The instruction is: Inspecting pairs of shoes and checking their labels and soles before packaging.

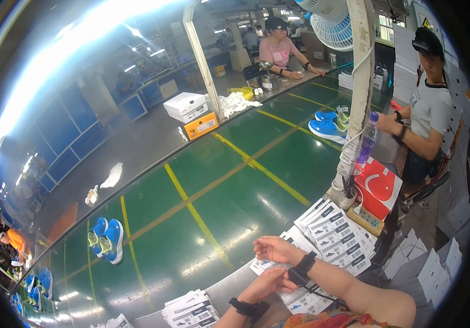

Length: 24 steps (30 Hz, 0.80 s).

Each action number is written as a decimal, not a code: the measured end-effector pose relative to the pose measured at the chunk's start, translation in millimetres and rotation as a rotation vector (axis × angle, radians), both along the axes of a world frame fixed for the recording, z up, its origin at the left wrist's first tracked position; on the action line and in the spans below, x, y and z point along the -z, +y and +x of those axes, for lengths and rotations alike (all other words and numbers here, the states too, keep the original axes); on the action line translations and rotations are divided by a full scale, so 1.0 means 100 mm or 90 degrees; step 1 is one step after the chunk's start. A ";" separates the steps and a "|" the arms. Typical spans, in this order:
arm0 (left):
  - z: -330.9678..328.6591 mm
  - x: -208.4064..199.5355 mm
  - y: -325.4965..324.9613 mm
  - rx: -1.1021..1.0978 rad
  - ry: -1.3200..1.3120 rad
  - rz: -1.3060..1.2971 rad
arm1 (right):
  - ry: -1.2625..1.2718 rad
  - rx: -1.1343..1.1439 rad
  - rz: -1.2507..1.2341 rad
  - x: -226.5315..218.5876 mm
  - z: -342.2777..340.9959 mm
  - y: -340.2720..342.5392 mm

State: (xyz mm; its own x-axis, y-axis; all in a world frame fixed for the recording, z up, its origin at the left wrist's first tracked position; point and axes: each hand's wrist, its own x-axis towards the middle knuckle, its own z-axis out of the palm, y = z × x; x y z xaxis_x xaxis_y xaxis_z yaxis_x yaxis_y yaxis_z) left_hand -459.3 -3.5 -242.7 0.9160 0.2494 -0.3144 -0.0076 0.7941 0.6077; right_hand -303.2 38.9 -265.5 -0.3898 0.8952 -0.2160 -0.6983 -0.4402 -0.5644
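Note:
My left hand (pixel 267 284) reaches across to my right wrist. Its fingers are bent at the black wristband (pixel 304 264) there and seem to pinch its lower edge. My right hand (pixel 274 249) is held above the printed label sheets (pixel 336 232), fingers loosely curved and a little apart, with nothing visible in it. Another black wristband (pixel 248 309) is round my left wrist. The white sheets lie in overlapping stacks under and beside my hands. A further stack of printed sheets (pixel 192 310) lies to the left of my left forearm.
Blue shoes (pixel 112 240) stand on the green conveyor belt (pixel 191 186), with more blue shoes (pixel 327 127) farther along. A post (pixel 358 82), purple bottle (pixel 367 139), red box (pixel 378 186) and power strip (pixel 365 220) are at right. Two co-workers (pixel 429 104) (pixel 278 49) sit beyond.

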 end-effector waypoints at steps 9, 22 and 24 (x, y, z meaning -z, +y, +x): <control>-0.01 0.01 0.00 0.000 0.002 -0.003 | -0.007 0.000 0.004 -0.02 -0.01 -0.01; 0.00 0.01 0.00 0.006 -0.002 -0.001 | -0.007 -0.002 0.006 -0.04 0.00 -0.02; -0.01 0.00 0.00 0.004 -0.006 -0.005 | -0.004 -0.002 0.000 -0.03 -0.02 -0.01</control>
State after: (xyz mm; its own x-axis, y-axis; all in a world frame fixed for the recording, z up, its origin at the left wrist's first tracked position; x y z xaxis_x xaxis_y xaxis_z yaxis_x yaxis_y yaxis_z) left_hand -460.7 -3.5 -242.3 0.9204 0.2405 -0.3083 -0.0072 0.7988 0.6015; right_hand -305.0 37.7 -262.6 -0.3908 0.8942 -0.2182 -0.6934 -0.4419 -0.5691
